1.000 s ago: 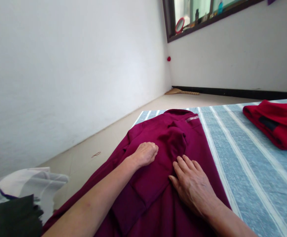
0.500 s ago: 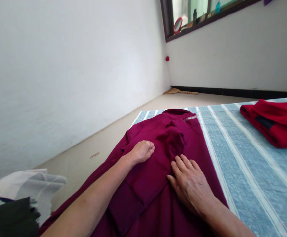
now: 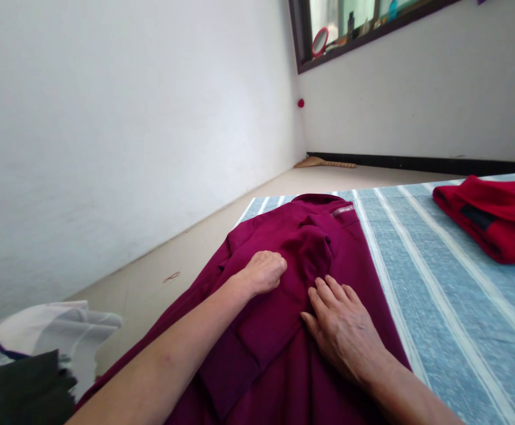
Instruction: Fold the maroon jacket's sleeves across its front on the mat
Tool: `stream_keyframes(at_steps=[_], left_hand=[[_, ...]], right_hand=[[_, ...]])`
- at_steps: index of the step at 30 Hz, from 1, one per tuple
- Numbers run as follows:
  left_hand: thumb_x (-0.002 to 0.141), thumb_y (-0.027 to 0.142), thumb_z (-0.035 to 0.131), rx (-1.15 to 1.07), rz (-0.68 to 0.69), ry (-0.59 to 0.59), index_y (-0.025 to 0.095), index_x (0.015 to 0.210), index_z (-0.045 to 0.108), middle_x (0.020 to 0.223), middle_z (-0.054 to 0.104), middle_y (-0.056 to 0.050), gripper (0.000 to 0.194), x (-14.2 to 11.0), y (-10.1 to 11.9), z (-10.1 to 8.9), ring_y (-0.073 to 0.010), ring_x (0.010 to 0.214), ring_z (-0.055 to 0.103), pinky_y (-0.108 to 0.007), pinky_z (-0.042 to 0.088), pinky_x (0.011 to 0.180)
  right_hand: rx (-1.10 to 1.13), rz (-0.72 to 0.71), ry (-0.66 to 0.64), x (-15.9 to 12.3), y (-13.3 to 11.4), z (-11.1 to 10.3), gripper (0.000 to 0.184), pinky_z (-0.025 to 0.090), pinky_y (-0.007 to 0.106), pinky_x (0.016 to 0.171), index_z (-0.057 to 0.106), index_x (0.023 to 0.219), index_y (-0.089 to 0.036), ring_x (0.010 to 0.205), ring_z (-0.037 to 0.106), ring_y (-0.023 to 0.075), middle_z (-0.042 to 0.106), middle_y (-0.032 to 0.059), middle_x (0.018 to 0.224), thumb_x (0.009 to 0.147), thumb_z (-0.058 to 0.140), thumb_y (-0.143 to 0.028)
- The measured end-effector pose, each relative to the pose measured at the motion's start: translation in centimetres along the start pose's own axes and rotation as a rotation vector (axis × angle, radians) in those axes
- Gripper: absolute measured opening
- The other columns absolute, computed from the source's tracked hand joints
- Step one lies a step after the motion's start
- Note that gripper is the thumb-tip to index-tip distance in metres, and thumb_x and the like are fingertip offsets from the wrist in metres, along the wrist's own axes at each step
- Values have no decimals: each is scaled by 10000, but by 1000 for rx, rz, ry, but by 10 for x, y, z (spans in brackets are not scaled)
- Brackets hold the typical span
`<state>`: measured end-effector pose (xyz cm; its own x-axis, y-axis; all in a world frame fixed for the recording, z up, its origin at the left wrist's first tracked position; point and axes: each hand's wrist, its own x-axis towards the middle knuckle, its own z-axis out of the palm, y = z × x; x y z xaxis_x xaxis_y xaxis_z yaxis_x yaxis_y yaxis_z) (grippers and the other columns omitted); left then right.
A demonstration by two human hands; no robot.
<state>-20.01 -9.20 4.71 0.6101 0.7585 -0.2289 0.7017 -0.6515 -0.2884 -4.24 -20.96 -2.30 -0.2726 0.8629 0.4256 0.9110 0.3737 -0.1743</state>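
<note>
A maroon garment (image 3: 345, 236) lies spread on a blue and white striped mat (image 3: 438, 295). My left hand (image 3: 263, 271) rests on the garment's folded-in sleeve, fingers curled under, and what they grip is hidden. My right hand (image 3: 341, 321) lies flat on the cloth beside it, fingers stretched out and pressed onto the fabric just below a bunched fold near the collar.
A folded red garment (image 3: 491, 218) lies on the mat at the right. A heap of white and dark clothes (image 3: 31, 360) sits at the lower left on the bare floor. A white wall runs along the left. A hand broom (image 3: 323, 163) lies by the far wall.
My left hand has slid slightly right along the sleeve toward the collar. My right hand stays flat in the same spot.
</note>
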Motion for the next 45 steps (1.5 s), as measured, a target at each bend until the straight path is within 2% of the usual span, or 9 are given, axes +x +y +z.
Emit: stream_keyframes(at_steps=[6, 12, 25, 30, 34, 38, 41, 43, 45], left_hand=[[814, 168, 434, -189, -61, 43, 175, 695, 603, 766, 673, -76, 207, -4, -24, 13, -204, 728, 628, -291, 440, 660], [765, 159, 468, -412, -91, 71, 187, 680, 588, 722, 651, -11, 149, -12, -39, 24, -138, 669, 585, -228, 398, 644], [816, 161, 468, -170, -17, 33, 186, 681, 621, 738, 664, -62, 205, -11, -22, 13, -196, 726, 624, -273, 425, 644], [794, 109, 443, -14, -20, -38, 151, 773, 654, 840, 691, -132, 217, -7, -9, 2, -265, 802, 651, -334, 471, 674], [771, 112, 455, -7, -8, -41, 149, 781, 641, 847, 690, -131, 189, -5, -9, 4, -260, 808, 649, -332, 472, 686], [813, 171, 425, -67, -54, 16, 171, 737, 601, 809, 670, -88, 192, -16, -27, 11, -212, 755, 628, -297, 448, 674], [803, 186, 418, -124, -148, 77, 184, 719, 576, 781, 650, -54, 179, -33, -53, 12, -172, 711, 602, -264, 420, 660], [807, 209, 406, -135, -264, 101, 191, 732, 573, 765, 648, -36, 185, -48, -76, 10, -164, 713, 598, -252, 407, 658], [840, 255, 363, -78, -458, 95, 193, 760, 585, 762, 656, -41, 245, -64, -101, 10, -184, 740, 609, -264, 406, 661]], right_hand=[[-1, 9, 16, 1, -1, 0, 374, 378, 475, 952, 613, 1174, -131, 1194, 479, 330, 593, 146, 1241, 939, 425, -353], [9, 7, -6, 2, -1, -2, 374, 384, 470, 949, 617, 1172, -134, 1198, 476, 328, 597, 146, 1234, 939, 424, -355], [-1, 9, 3, 1, 0, 0, 379, 379, 480, 952, 610, 1179, -136, 1202, 474, 330, 586, 149, 1252, 940, 423, -363], [4, 2, -17, 1, 0, -1, 389, 383, 475, 953, 609, 1185, -133, 1208, 467, 330, 584, 148, 1254, 942, 416, -368], [7, 3, -22, 0, 0, -2, 396, 386, 475, 953, 606, 1193, -127, 1204, 470, 333, 583, 144, 1258, 945, 406, -364], [5, 8, -27, 1, 0, -2, 401, 387, 481, 954, 603, 1196, -124, 1206, 470, 335, 582, 146, 1260, 948, 398, -363], [5, 13, -37, 1, 0, -1, 402, 383, 483, 957, 602, 1197, -127, 1208, 468, 336, 579, 148, 1263, 950, 394, -368], [7, 16, -41, 1, -1, -1, 403, 380, 485, 960, 599, 1199, -131, 1211, 465, 336, 576, 147, 1267, 952, 388, -370], [9, 21, -40, 1, -1, -1, 405, 377, 486, 961, 596, 1201, -131, 1213, 461, 336, 571, 148, 1272, 952, 387, -373]])
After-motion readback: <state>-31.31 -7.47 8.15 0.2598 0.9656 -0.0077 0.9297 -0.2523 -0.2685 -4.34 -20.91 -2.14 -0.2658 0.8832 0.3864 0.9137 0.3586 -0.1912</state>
